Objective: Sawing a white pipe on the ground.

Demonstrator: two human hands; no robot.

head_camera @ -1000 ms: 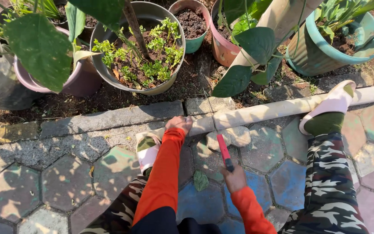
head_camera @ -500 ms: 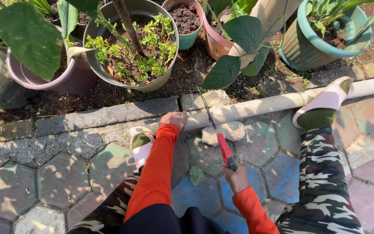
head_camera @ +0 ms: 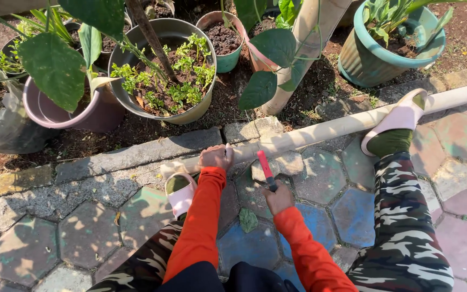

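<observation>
Bamboo pole [head_camera: 352, 123] gripped by your left hand [head_camera: 215, 157] | right hand [head_camera: 278, 198] clenches red-handled saw [head_camera: 265, 166] | grey planter [head_camera: 160, 70], kerb stones [head_camera: 136, 154] just beyond

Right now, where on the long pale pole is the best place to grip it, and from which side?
Grip the pale pole near its left end, coming down from above, as the left hand does. It lies flat across the stone curb, so only its top is open. That spot sits just left of the red-handled saw in the right hand.
</observation>
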